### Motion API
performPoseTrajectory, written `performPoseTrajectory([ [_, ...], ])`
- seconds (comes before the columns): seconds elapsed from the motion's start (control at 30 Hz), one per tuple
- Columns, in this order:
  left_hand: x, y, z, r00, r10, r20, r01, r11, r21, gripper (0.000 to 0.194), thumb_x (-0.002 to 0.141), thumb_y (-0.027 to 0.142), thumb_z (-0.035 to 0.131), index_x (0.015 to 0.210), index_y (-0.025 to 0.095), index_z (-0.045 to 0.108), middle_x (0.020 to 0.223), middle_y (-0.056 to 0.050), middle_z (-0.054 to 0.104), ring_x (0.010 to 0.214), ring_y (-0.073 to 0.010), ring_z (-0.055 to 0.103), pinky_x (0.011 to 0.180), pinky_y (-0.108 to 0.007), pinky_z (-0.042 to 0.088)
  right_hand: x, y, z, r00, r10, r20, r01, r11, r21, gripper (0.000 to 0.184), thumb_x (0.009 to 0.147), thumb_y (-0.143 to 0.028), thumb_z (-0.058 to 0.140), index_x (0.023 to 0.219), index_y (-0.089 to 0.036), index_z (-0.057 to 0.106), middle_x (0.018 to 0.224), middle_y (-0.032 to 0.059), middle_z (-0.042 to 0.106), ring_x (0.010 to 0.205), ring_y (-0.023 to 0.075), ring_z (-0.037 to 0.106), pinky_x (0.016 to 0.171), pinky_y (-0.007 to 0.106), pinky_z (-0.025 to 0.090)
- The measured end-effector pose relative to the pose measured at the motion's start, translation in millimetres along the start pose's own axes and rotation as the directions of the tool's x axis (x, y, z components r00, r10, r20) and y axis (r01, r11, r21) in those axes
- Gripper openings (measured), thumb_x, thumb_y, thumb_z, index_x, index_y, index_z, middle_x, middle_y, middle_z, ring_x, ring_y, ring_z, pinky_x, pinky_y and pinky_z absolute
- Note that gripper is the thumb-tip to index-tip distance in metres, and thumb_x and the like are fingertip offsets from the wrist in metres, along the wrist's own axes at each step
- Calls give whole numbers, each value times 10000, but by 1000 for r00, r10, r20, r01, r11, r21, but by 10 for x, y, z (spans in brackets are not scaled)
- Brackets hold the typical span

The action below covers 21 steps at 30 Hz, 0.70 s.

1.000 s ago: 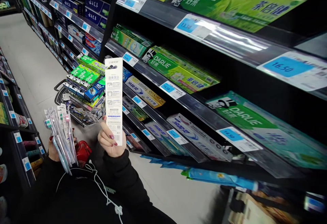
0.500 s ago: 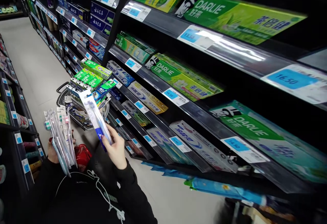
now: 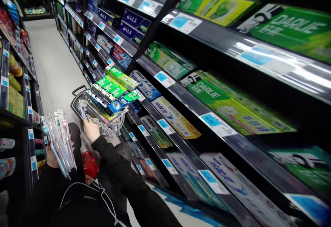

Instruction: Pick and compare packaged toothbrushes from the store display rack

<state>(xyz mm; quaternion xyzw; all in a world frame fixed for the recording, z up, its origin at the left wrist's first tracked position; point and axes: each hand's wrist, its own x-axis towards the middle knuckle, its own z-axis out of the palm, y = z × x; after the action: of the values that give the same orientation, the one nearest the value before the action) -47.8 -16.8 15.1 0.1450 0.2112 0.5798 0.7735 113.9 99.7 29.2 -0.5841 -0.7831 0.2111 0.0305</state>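
When it's all slick plastic, pinch the edges

While the left hand [image 3: 52, 156] is closed around the lower end of a fan of packaged toothbrushes [image 3: 60, 140], heads up and splayed above the grip, the right hand [image 3: 91, 130] is over at the basket [image 3: 74, 103] just ahead of it. More loose toothbrush packs [image 3: 103, 125] sit right by those fingers, which look curled, but honestly I can't tell if they've pinched one or are only touching. Darlie toothpaste boxes [image 3: 111, 87] are piled beyond the right hand, a bit to its right.

Handling-wise, my guess: each pack weighs next to nothing, fairly stiff lengthwise but slippery, so a bunch would slide against itself. Nothing fragile, though backing card could crease if you crush it. For the fan, I'd keep the palm wrapped low, thumb across the front. For singles, go thumb and fingertips on the long edges near one end.
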Motion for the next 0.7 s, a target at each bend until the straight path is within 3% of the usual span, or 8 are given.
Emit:
performPoseTrajectory([
  [0.17,-39,130,-148,998,11,57,-13,1000,24,600,649,609,600,1190,350,583,1140,-24,638,1137,-336,509,953,-476,413,1046,-446,-146,1000,13,-1,-13,1000,26,323,885,-54,295,1084,73,515,1102,367,511,870,233,621,699,344,465],
  [0.23,-59,172,-176,997,-16,78,16,1000,6,670,632,591,623,1251,356,520,1250,-32,570,1156,-346,494,947,-489,414,1230,-541,-198,999,22,-30,-20,998,60,335,906,-113,304,1068,121,482,1100,392,494,848,211,603,638,323,452],
  [0.3,-70,185,-165,997,-11,78,13,1000,-18,713,623,581,640,1281,359,481,1320,-45,510,1173,-355,478,944,-494,411,1218,-583,-187,998,-10,-64,17,994,110,408,941,-211,240,1058,96,483,1089,326,531,844,174,583,609,286,425],
  [0.37,-63,165,-123,999,26,24,-26,999,-21,746,618,596,639,1298,346,461,1333,-61,495,1175,-363,472,940,-500,407,1019,-563,-136,995,-70,-75,82,982,171,447,945,-298,222,978,16,539,993,200,605,808,133,575,609,242,397],
  [0.47,-19,85,-56,995,57,-85,-59,998,-18,769,612,600,641,1294,282,480,1256,-89,560,1150,-372,491,931,-508,406,459,-410,-100,985,-168,-34,171,947,271,351,909,-357,376,778,-106,584,734,45,628,666,88,557,599,184,368],
  [0.57,36,-42,-23,983,52,-178,-60,998,-37,666,636,515,658,1206,185,565,1131,-110,636,1107,-373,527,929,-511,408,-212,-186,-164,968,-246,-49,238,841,485,259,897,-333,427,788,-154,579,635,-10,586,584,82,524,581,173,363],
  [0.63,71,-154,4,966,38,-256,-52,998,-46,560,640,452,659,1100,135,623,1068,-123,662,1095,-371,538,935,-510,405,-597,-74,-212,971,-227,-79,229,773,592,166,861,-297,484,817,-161,568,619,-22,561,560,94,509,572,187,366],
  [0.7,102,-283,52,949,6,-316,-22,999,-47,466,626,410,658,986,115,658,1002,-127,682,1088,-364,548,939,-503,408,-873,-12,-222,979,-167,-116,204,779,593,101,834,-248,506,836,-163,560,620,-23,543,570,109,509,585,204,371],
])
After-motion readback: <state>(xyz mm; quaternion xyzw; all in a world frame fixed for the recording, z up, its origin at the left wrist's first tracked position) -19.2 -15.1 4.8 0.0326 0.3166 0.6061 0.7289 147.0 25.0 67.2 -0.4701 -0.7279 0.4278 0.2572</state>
